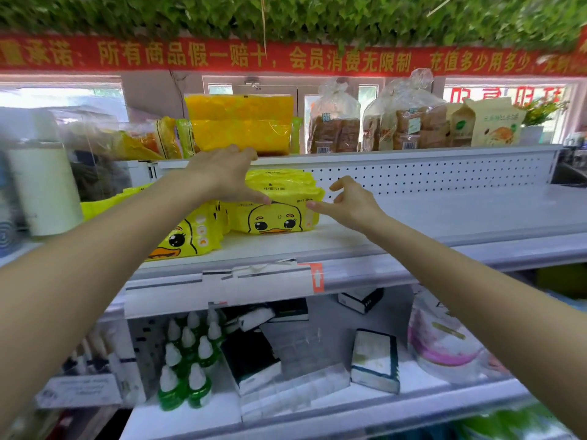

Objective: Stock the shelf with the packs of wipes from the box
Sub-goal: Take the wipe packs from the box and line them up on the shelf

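Observation:
Yellow packs of wipes with a duck face (275, 221) stand stacked on the white middle shelf (428, 217). More duck packs (184, 239) lean just to their left. My left hand (222, 176) hovers over the top of the stack with fingers spread, and its thumb tip touches the front upper edge of the pack. My right hand (351, 203) is at the pack's right upper corner, fingers loosely bent, with a fingertip touching that corner. Neither hand closes round a pack. The box is not in view.
The top shelf holds yellow bags (241, 128) and bagged bread (336, 125). A white roll (44, 192) stands at the left. Below are green bottles (187, 363), dark boxes (376, 360) and a pink-trimmed pack (444, 341). The middle shelf is bare to the right of the packs.

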Demonstrator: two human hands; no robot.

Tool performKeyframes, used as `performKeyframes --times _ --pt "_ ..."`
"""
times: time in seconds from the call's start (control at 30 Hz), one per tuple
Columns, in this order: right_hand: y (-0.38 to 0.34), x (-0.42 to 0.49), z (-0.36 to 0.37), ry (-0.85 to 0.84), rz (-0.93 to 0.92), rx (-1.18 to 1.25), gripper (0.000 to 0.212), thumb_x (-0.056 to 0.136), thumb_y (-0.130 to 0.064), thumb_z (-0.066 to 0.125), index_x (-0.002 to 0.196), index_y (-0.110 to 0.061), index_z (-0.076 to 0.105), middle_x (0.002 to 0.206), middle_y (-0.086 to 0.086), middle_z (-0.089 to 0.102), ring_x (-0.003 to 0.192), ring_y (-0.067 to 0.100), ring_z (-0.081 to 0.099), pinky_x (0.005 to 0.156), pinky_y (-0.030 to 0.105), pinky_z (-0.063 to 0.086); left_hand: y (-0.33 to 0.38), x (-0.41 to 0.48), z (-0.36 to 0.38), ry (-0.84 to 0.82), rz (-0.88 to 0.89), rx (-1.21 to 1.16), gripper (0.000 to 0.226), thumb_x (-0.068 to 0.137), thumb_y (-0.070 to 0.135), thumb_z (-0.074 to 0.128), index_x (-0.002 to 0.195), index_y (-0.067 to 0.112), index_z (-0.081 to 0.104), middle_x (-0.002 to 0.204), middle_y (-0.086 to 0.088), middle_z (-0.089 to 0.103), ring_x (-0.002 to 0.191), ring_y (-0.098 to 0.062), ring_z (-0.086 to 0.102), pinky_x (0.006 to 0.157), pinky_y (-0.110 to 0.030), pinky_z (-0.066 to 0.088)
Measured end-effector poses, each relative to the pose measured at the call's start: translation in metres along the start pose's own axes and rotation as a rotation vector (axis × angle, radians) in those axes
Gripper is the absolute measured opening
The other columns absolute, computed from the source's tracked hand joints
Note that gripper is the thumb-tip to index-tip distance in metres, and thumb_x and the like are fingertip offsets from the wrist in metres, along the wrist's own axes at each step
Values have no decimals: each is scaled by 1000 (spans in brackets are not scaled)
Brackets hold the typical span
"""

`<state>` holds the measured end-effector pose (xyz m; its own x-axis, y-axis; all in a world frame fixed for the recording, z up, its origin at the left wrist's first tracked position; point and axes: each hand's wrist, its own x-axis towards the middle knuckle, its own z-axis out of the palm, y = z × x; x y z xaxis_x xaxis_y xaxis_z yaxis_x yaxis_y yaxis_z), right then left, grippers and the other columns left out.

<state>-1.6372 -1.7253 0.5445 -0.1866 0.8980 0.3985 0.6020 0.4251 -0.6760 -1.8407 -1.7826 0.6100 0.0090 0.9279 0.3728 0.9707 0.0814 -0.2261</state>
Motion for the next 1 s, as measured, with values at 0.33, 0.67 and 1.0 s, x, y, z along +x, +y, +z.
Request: performKeyframes --times 0.33,0.67,1.0 --pt "2 -65 -55 -70 -121 26 72 84 -47 67 139 -11 39 137 11 48 123 26 47 90 30 38 45 -70 1 -71 -34 -51 90 81 65 59 151 20 22 149 -11 36 134 -31 40 102 -45 39" --pt "22 -104 -71 -158 -131 42 66 85 -47 65 137 -13 43 132 12 50 107 21 49 84 28 36 55 -125 -15 -62 -128 -148 77 88 59 54 148 18 29 146 -15 39 129 -34 44 97 -45 42" --pt "-3 -64 -33 -209 -209 6 59 84 -46 67 130 -12 53 126 10 56 115 23 52 91 30 41 16 -101 -13 -55 -62 -179 74 88 55 58 147 17 33 147 -12 40 129 -31 44 102 -42 40"
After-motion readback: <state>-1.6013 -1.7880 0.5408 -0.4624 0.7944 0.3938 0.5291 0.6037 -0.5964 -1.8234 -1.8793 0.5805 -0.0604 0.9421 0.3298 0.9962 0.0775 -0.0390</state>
